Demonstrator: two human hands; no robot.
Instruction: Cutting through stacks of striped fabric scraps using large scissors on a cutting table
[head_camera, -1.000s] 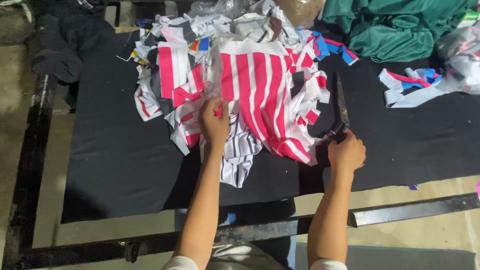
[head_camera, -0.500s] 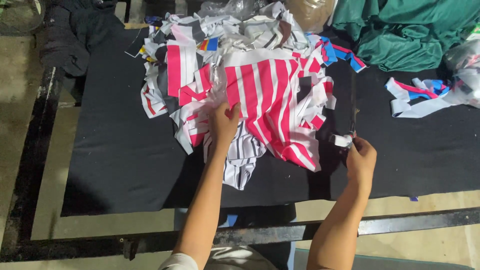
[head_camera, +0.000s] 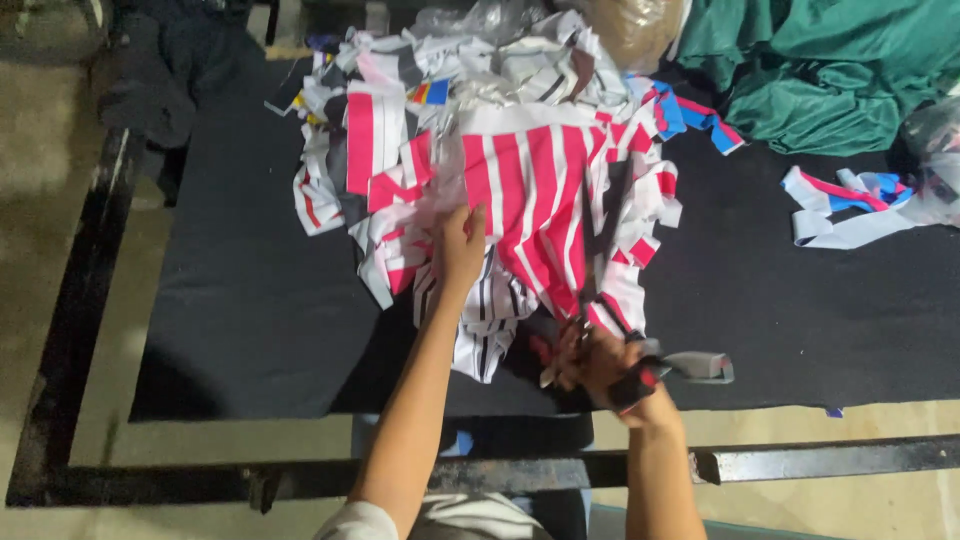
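A pink-and-white striped cloth (head_camera: 530, 190) lies on top of a heap of cut fabric pieces on a black table top (head_camera: 250, 300). My left hand (head_camera: 460, 245) presses on and grips the striped cloth near its lower left edge. At the cloth's lower edge, my right hand (head_camera: 595, 360) is closed around scissors with dark and red handles (head_camera: 642, 380). The blades are mostly hidden against the cloth. A small grey scrap (head_camera: 705, 367) sticks out just right of that hand. A black-and-white striped piece (head_camera: 490, 320) hangs below the pink cloth.
Green fabric (head_camera: 820, 70) is bunched at the back right. Loose white, pink and blue strips (head_camera: 850, 205) lie at the right. Dark cloth (head_camera: 160, 70) sits at the back left. A metal frame bar (head_camera: 820, 460) runs along the table's near edge.
My right hand has moved left and down from the cloth's right side to its lower edge. My left hand has stayed on the striped cloth.
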